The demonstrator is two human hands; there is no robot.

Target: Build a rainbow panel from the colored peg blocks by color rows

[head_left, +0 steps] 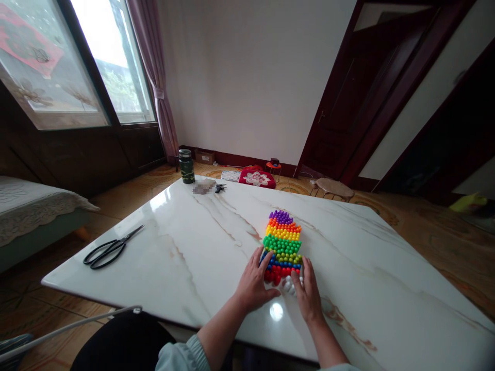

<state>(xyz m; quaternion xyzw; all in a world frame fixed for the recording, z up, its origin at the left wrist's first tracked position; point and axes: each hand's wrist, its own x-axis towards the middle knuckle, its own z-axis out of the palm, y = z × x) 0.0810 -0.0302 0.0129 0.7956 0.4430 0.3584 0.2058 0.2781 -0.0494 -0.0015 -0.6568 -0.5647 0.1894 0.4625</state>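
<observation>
Small round colored beads (282,241) lie packed together in bands on the marble-patterned table (216,288). From the far end the bands run purple, orange, yellow, green, olive, blue and red. A small cluster of white beads (289,285) sits at the near end. My left hand (255,286) rests along the near left edge, its fingers stretched over the blue and red beads and its thumb apart. At the near right edge, my right hand (308,292) has fingers extended, touching the beads, with the thumb by the white ones. Beads under the fingertips are hidden.
Black-handled scissors (112,248) lie on the table's left side. A camouflage-patterned flask (186,166), a blurred item (203,186) and a small dark object (220,188) stand near the far left corner. Beyond are a stool (333,189) and a red cushion (257,178).
</observation>
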